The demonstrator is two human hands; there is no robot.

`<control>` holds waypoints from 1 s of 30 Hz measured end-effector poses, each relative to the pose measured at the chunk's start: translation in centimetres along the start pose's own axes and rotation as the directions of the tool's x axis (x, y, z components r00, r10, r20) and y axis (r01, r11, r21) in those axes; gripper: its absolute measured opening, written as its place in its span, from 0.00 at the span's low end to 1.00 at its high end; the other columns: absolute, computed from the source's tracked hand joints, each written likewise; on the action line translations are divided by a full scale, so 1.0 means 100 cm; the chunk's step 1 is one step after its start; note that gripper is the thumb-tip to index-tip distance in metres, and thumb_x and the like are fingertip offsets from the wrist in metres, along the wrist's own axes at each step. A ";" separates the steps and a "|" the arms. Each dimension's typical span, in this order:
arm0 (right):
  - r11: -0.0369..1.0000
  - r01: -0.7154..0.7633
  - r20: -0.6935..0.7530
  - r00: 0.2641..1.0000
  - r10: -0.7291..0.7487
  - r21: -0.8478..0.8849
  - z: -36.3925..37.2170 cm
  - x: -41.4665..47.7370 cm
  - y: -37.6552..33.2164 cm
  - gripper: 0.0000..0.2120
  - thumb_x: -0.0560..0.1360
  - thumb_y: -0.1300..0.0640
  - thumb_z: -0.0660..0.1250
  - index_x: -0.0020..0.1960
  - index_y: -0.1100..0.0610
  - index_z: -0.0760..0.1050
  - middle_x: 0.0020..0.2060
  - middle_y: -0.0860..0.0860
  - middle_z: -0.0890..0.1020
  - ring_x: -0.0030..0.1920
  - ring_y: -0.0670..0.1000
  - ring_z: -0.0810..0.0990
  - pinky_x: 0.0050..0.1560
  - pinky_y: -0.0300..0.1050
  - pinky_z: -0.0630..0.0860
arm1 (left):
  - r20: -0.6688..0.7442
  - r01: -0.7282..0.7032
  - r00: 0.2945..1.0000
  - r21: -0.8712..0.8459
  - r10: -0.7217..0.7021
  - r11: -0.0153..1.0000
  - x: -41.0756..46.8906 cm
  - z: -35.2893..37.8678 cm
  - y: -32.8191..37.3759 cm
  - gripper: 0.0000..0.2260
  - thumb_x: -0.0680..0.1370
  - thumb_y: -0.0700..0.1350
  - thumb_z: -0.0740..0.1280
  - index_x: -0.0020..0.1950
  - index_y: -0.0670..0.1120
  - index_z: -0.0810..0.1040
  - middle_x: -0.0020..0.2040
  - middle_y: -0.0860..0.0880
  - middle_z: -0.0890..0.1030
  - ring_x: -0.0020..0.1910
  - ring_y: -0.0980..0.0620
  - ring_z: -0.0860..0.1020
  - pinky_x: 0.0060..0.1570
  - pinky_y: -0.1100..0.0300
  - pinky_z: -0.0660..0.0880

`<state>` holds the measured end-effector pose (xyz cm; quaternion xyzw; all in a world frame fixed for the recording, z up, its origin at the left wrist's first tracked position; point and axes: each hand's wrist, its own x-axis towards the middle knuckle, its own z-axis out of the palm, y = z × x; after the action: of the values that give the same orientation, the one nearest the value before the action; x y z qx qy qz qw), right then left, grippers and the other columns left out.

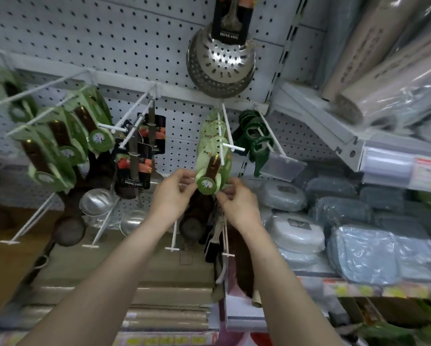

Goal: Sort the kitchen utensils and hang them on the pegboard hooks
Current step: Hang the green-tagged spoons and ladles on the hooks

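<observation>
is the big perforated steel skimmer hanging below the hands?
No, the perforated skimmer hangs high on the pegboard, above both the left hand and right hand.

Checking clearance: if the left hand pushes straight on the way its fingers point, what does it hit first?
Probably the green card tag that the left hand already pinches opposite the right hand; beyond it, the hook. Depth is unclear.

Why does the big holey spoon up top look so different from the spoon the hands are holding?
The holey spoon is shiny metal with a wide bowl full of holes; the held spoon is dark with a green card tag. The holey spoon's tag is black. It hangs high and untouched, while the left hand and right hand pinch the held spoon. Both hang against the pegboard.
</observation>
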<state>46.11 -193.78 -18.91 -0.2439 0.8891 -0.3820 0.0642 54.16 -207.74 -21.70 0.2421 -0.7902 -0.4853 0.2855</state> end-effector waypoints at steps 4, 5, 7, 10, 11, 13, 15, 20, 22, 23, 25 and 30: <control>0.994 0.007 0.041 0.999 -0.002 -0.112 -0.013 -0.010 -0.006 0.21 0.78 0.54 0.68 0.69 0.56 0.69 0.54 0.52 0.83 0.58 0.54 0.80 0.56 0.46 0.74 | 0.011 0.001 1.000 0.077 -0.001 0.997 -0.020 -0.006 0.016 0.10 0.77 0.43 0.71 0.53 0.54 0.75 0.45 0.58 0.79 0.44 0.59 0.79 0.50 0.58 0.77; 0.990 -0.002 0.045 0.999 0.009 -0.139 -0.015 -0.017 -0.007 0.23 0.78 0.53 0.67 0.71 0.56 0.67 0.55 0.53 0.82 0.59 0.55 0.79 0.56 0.47 0.74 | 0.021 0.003 1.000 0.093 -0.005 0.996 -0.027 -0.008 0.019 0.10 0.77 0.43 0.71 0.54 0.53 0.75 0.46 0.57 0.80 0.44 0.58 0.79 0.51 0.57 0.77; 0.986 -0.015 0.031 0.999 0.021 -0.165 -0.021 -0.030 -0.010 0.25 0.78 0.53 0.68 0.72 0.56 0.65 0.56 0.54 0.82 0.60 0.58 0.79 0.57 0.49 0.74 | 0.041 -0.009 0.999 0.128 0.004 0.992 -0.038 -0.016 0.029 0.10 0.77 0.44 0.70 0.56 0.50 0.76 0.47 0.54 0.80 0.45 0.56 0.79 0.51 0.57 0.77; 0.982 -0.001 -0.042 0.999 -0.007 -0.187 -0.036 -0.053 -0.026 0.24 0.78 0.55 0.66 0.72 0.54 0.65 0.56 0.56 0.82 0.59 0.60 0.79 0.57 0.51 0.76 | 0.076 -0.066 0.996 0.172 0.053 0.983 -0.047 -0.034 0.050 0.10 0.78 0.45 0.69 0.58 0.49 0.76 0.48 0.55 0.79 0.45 0.57 0.79 0.51 0.58 0.76; 0.980 0.021 -0.070 0.997 -0.035 -0.198 -0.043 -0.060 -0.035 0.23 0.78 0.56 0.65 0.71 0.54 0.65 0.55 0.56 0.82 0.58 0.60 0.79 0.56 0.52 0.77 | 0.092 -0.086 0.993 0.177 0.071 0.980 -0.049 -0.041 0.059 0.10 0.78 0.45 0.69 0.59 0.50 0.75 0.48 0.56 0.79 0.46 0.57 0.79 0.51 0.58 0.76; 0.973 0.069 -0.101 0.991 -0.093 -0.220 -0.058 -0.077 -0.053 0.20 0.79 0.58 0.63 0.70 0.54 0.66 0.53 0.56 0.82 0.56 0.60 0.80 0.54 0.53 0.77 | 0.120 -0.131 0.987 0.185 0.110 0.974 -0.052 -0.055 0.077 0.10 0.78 0.45 0.68 0.58 0.52 0.75 0.48 0.57 0.78 0.46 0.58 0.78 0.52 0.58 0.76; 0.960 0.111 -0.111 0.983 -0.143 -0.256 -0.074 -0.092 -0.070 0.18 0.79 0.59 0.62 0.69 0.54 0.69 0.52 0.55 0.83 0.54 0.59 0.80 0.51 0.48 0.75 | 0.132 -0.198 0.976 0.193 0.175 0.961 -0.054 -0.068 0.096 0.10 0.78 0.46 0.68 0.59 0.52 0.75 0.49 0.58 0.78 0.47 0.59 0.78 0.51 0.59 0.75; 0.933 0.176 -0.147 0.962 -0.231 -0.314 -0.102 -0.112 -0.107 0.13 0.79 0.60 0.62 0.60 0.54 0.79 0.51 0.53 0.85 0.55 0.56 0.81 0.59 0.51 0.76 | 0.178 -0.311 0.946 0.248 0.272 0.917 -0.050 -0.090 0.135 0.12 0.79 0.47 0.68 0.62 0.51 0.74 0.52 0.57 0.78 0.49 0.56 0.78 0.52 0.59 0.75; 0.933 0.214 -0.179 0.945 -0.273 -0.289 -0.111 -0.106 -0.117 0.12 0.78 0.62 0.62 0.56 0.53 0.81 0.47 0.52 0.85 0.51 0.57 0.82 0.57 0.53 0.78 | 0.203 -0.327 0.939 0.272 0.278 0.905 -0.043 -0.096 0.146 0.12 0.79 0.47 0.67 0.62 0.51 0.74 0.53 0.56 0.78 0.49 0.55 0.78 0.52 0.58 0.75; 0.931 0.230 -0.194 0.937 -0.291 -0.284 -0.116 -0.100 -0.122 0.12 0.78 0.62 0.63 0.55 0.53 0.82 0.46 0.52 0.85 0.50 0.57 0.83 0.56 0.55 0.79 | 0.210 -0.330 0.937 0.279 0.278 0.902 -0.037 -0.098 0.151 0.12 0.79 0.47 0.67 0.62 0.51 0.74 0.54 0.56 0.78 0.49 0.54 0.78 0.52 0.58 0.75; 0.912 0.259 -0.186 0.926 -0.328 -0.317 -0.126 -0.084 -0.132 0.13 0.78 0.63 0.62 0.57 0.54 0.82 0.50 0.53 0.85 0.50 0.57 0.83 0.57 0.55 0.79 | 0.219 -0.326 0.938 0.289 0.270 0.900 -0.025 -0.102 0.161 0.12 0.80 0.47 0.66 0.63 0.51 0.74 0.56 0.55 0.78 0.51 0.53 0.78 0.53 0.58 0.74; 0.860 0.246 -0.091 0.944 -0.318 -0.447 -0.146 -0.027 -0.153 0.12 0.79 0.63 0.64 0.60 0.55 0.81 0.55 0.51 0.83 0.48 0.49 0.80 0.50 0.39 0.75 | 0.223 -0.294 0.949 0.370 0.222 0.881 0.017 -0.099 0.182 0.13 0.81 0.47 0.65 0.65 0.49 0.75 0.60 0.51 0.78 0.55 0.51 0.76 0.54 0.60 0.71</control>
<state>49.96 -192.00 2.00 -0.3481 0.9079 -0.2006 -0.1200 57.83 -207.55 -1.24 0.1441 -0.9195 -0.2906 0.2222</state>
